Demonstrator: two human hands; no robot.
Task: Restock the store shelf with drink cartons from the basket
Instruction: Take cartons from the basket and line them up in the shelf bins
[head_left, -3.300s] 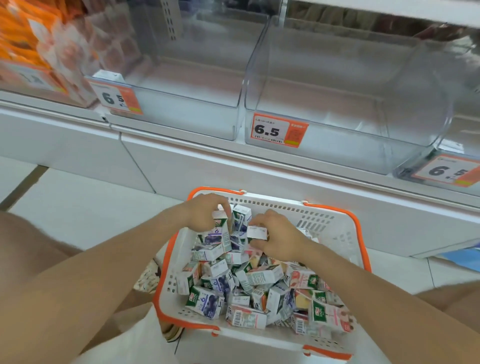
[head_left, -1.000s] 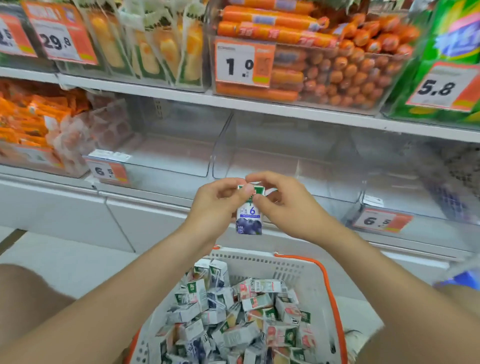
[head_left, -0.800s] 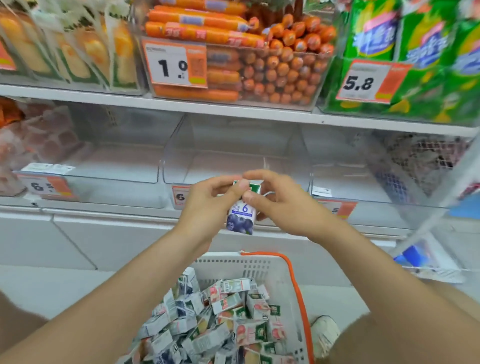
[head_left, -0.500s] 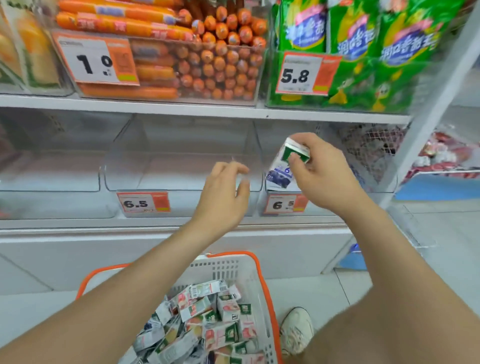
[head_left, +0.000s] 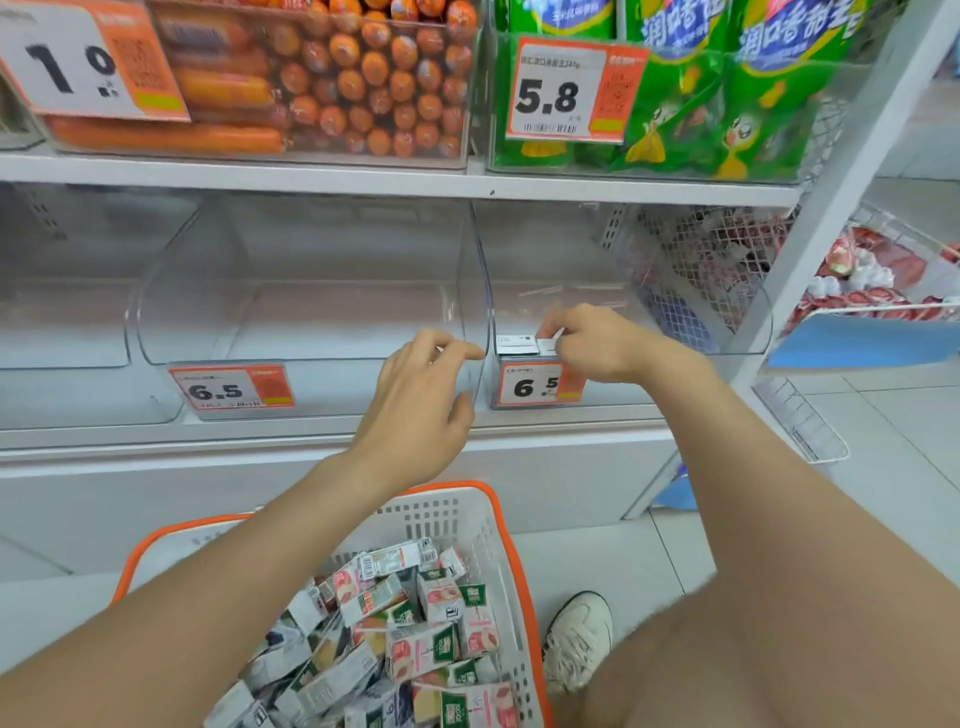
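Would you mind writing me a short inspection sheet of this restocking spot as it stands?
Surface: the white shelf carries clear bins; the middle bin shows nothing inside.
Job's things: one carton stands at the front of the right bin; many cartons lie heaped in the basket.
Clutter: price tags on the bin fronts.
Hands: the right hand pinches the carton's top; the left hand hovers loosely curled, holding nothing.
Cables: nothing seen.
Surroundings: sausages and green packs on the shelf above; a wire rack to the right; a shoe on the tiled floor.
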